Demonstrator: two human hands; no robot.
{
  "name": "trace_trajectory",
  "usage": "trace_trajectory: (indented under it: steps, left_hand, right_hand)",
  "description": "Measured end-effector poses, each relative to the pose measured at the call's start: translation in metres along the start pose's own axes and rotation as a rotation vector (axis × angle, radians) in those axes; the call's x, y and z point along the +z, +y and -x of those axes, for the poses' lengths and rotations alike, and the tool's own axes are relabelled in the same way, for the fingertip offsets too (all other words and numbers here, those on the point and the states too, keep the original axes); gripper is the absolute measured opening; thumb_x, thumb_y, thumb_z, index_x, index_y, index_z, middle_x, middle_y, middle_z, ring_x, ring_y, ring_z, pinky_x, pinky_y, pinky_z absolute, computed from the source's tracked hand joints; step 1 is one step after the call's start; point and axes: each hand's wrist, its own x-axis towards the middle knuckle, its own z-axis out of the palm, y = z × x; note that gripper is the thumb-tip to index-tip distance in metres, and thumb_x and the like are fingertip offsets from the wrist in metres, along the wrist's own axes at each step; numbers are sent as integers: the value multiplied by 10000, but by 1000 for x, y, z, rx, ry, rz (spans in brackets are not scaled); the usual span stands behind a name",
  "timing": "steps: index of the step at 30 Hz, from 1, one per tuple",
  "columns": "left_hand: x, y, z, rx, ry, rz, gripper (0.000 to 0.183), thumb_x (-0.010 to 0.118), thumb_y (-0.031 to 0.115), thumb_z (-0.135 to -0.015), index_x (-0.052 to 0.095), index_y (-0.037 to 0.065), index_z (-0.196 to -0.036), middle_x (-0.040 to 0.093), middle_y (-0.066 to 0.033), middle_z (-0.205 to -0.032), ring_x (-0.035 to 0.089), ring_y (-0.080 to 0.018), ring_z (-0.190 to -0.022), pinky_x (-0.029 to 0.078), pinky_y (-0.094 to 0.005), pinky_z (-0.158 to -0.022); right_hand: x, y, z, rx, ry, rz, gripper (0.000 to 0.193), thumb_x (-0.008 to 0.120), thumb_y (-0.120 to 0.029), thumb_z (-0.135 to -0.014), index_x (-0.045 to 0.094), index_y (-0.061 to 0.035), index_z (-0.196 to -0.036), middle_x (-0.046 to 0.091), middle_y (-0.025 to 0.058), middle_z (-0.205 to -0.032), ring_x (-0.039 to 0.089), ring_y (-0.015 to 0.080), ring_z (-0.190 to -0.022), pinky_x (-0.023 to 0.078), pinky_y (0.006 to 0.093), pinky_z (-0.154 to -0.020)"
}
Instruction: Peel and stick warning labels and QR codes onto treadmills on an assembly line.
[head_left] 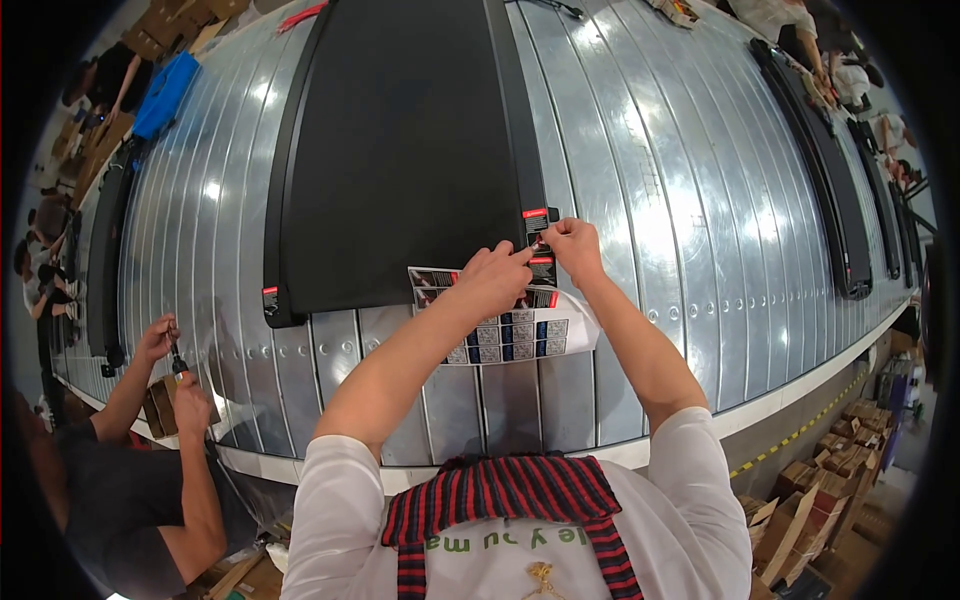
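In front of me lies a long flat black deck with raised side rails (400, 150), like a walking treadmill. Red-and-black labels (537, 222) show on its right rail, by the near corner. My left hand (493, 280) is closed over a printed sticker sheet (510, 340), its index finger reaching to the rail labels. The sheet overhangs the deck's near edge and curls up at its right end. My right hand (576, 250) pinches at the rail's outer side, its fingertips almost meeting the left ones; what is between them is too small to make out.
A co-worker at my left (130, 470) holds a dark tool with an orange part (180, 365). The ribbed metal table (640, 200) also carries long black parts (820, 180) at right and a blue item (165, 95) at far left. Cardboard boxes (820, 480) stand lower right.
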Motion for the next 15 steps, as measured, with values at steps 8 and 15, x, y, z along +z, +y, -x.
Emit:
trace_trajectory:
  steps: [8, 15]
  left_hand:
    - [2, 2, -1, -29, -23, 3, 148, 644, 162, -676, 628, 49, -772, 490, -18, -1108, 452, -217, -955, 419, -359, -746]
    - [1, 2, 0, -18, -13, 4, 160, 635, 171, -683, 625, 53, -791, 491, -23, -1113, 452, -217, -969, 415, -363, -753]
  right_hand:
    - [0, 2, 2, -67, 83, 4, 161, 613, -140, -638, 613, 17, -671, 598, 134, -608, 584, 211, -578, 450, 324, -568]
    - [0, -11, 2, 19, 78, 143, 159, 632, -154, -607, 608, -3, -648, 605, 133, -625, 597, 238, -607, 460, 341, -590]
